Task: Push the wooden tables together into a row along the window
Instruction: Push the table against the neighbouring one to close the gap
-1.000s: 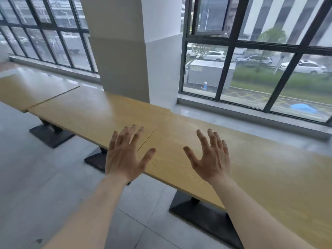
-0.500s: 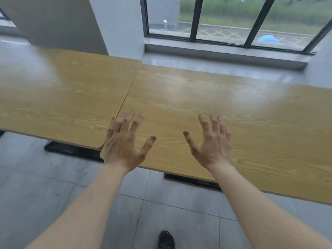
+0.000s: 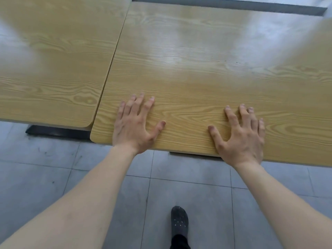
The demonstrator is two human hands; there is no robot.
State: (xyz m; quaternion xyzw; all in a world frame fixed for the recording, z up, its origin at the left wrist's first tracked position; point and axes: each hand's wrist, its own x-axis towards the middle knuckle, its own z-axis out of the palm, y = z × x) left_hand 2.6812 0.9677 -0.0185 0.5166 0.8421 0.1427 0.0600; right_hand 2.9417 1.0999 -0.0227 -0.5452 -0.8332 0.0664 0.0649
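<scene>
Two wooden tables fill the upper view. The right table (image 3: 206, 60) sits a little nearer to me than the left table (image 3: 53, 60), and their side edges meet along a thin seam. My left hand (image 3: 134, 124) lies flat, fingers spread, on the right table's near left corner. My right hand (image 3: 240, 135) lies flat on the same table's near edge, farther right. Both palms rest on the wood and hold nothing.
Grey floor tiles (image 3: 53, 177) lie below the table edges. A black table base (image 3: 57, 132) shows under the left table. My foot in a black shoe (image 3: 179, 223) stands on the tiles. A grey window sill (image 3: 233, 6) runs along the top.
My head has tilted down, so the window and pillar have left the view. Both hands, raised above the table before, have come down flat onto the right table's near edge.
</scene>
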